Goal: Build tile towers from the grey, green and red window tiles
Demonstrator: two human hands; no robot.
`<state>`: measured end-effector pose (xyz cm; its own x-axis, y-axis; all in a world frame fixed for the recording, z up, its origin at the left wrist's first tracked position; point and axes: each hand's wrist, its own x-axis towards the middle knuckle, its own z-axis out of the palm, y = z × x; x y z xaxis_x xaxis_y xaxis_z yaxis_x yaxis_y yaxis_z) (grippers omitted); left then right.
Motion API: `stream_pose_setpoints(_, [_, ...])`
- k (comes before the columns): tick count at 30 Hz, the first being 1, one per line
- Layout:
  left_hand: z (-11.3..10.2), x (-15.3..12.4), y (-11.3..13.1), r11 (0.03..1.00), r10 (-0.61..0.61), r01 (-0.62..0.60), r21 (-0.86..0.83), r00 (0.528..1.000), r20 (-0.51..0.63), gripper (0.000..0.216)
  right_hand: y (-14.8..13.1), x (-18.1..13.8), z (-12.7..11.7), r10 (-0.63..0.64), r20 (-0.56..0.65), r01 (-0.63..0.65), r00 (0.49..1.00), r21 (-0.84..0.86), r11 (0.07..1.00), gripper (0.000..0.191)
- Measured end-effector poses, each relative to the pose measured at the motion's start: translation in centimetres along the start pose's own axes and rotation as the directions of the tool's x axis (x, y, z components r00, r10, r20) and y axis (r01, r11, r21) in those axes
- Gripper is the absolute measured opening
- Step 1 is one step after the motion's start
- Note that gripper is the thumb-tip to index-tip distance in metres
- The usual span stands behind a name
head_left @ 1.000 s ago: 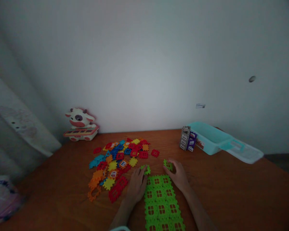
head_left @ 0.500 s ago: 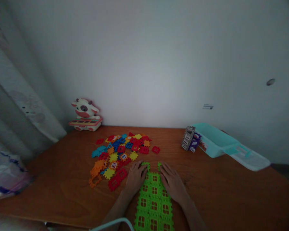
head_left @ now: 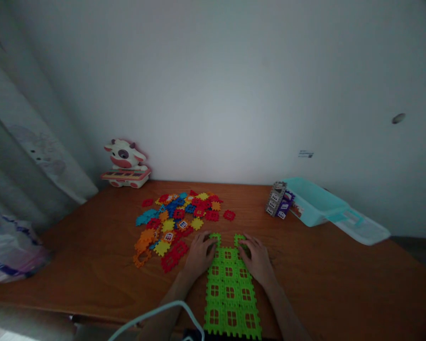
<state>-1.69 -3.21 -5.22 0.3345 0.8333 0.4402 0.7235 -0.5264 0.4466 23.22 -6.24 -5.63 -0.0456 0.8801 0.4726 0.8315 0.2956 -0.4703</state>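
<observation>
A green mat of joined window tiles (head_left: pixel 230 293) lies on the wooden table (head_left: pixel 326 265) in front of me. My left hand (head_left: pixel 199 255) rests at the mat's far left corner, fingers curled on a green tile (head_left: pixel 216 237). My right hand (head_left: pixel 254 258) sits at the far right corner, fingers pressed on another green tile (head_left: pixel 239 238). Both tiles touch the mat's far edge. A heap of loose red, orange, yellow and blue tiles (head_left: pixel 177 220) lies left of the hands.
A cow toy with a small keyboard (head_left: pixel 125 163) stands at the back left by the wall. A teal box with its lid (head_left: pixel 326 208) and a small grey and purple tile block (head_left: pixel 279 205) sit at the back right. A curtain (head_left: pixel 28 156) hangs left; a white cable (head_left: pixel 156 312) crosses near me.
Both hands have come together at the mat's far edge, bringing the two green tiles against it. The view has shifted, so the mat sits more centred and lower.
</observation>
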Motion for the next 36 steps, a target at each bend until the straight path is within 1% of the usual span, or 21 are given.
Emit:
stream_pose_setpoints(3, [-0.3, 0.0, 0.1, 1.0, -0.001, 0.002, -0.031, 1.0, 0.02, 0.025, 0.2, 0.3, -0.2, 0.041, -0.021, -0.038, 0.999, 0.146, 0.989, 0.02])
stream_pose_setpoints(7, [-0.6, -0.1, 0.4, 0.999, -0.019, 0.021, -0.04, 0.998, 0.058, 0.022, 0.0, 0.4, -0.9, 0.112, -0.072, -0.081, 0.991, 0.34, 0.937, 0.024])
stream_pose_setpoints(10, [-0.8, -0.1, 0.5, 0.999, -0.01, 0.013, -0.04, 0.997, 0.072, 0.018, -0.1, 0.2, -1.2, 0.16, -0.091, -0.111, 0.983, 0.399, 0.91, 0.029])
stream_pose_setpoints(13, [-0.7, -0.2, 0.4, 0.999, 0.021, -0.019, -0.039, 0.998, 0.066, 0.017, 0.0, -0.2, -1.3, 0.228, -0.041, -0.185, 0.973, 0.453, 0.872, 0.038])
stream_pose_setpoints(16, [-0.4, -0.2, 0.2, 0.997, 0.062, -0.06, -0.043, 0.996, 0.064, 0.018, 0.2, -0.1, -1.0, 0.248, -0.004, -0.224, 0.969, 0.417, 0.881, 0.04])
stream_pose_setpoints(21, [0.3, -0.1, -0.2, 0.996, 0.081, -0.079, -0.046, 0.996, 0.036, 0.013, 0.3, 0.5, 0.1, 0.242, -0.06, -0.216, 0.968, 0.282, 0.935, 0.032])
stream_pose_setpoints(25, [0.4, 0.1, -0.2, 0.995, 0.088, -0.087, -0.046, 0.995, 0.039, 0.016, 0.0, 0.7, 0.7, 0.218, -0.095, -0.199, 0.971, 0.177, 0.964, 0.03])
stream_pose_setpoints(29, [0.4, 0.2, -0.2, 0.995, 0.095, -0.093, -0.047, 0.994, 0.047, 0.02, -0.4, 0.8, 0.6, 0.161, -0.098, -0.15, 0.982, 0.115, 0.982, 0.028])
stream_pose_setpoints(33, [0.4, 0.2, -0.1, 0.995, 0.087, -0.084, -0.05, 0.995, 0.048, 0.022, -1.2, 0.6, -0.3, 0.092, -0.099, -0.082, 0.991, 0.099, 0.992, 0.03])
stream_pose_setpoints(36, [0.3, 0.2, -0.1, 0.996, 0.08, -0.078, -0.051, 0.995, 0.052, 0.021, -2.1, -0.4, -1.3, 0.003, -0.045, 0.002, 0.999, 0.11, 0.994, 0.029])
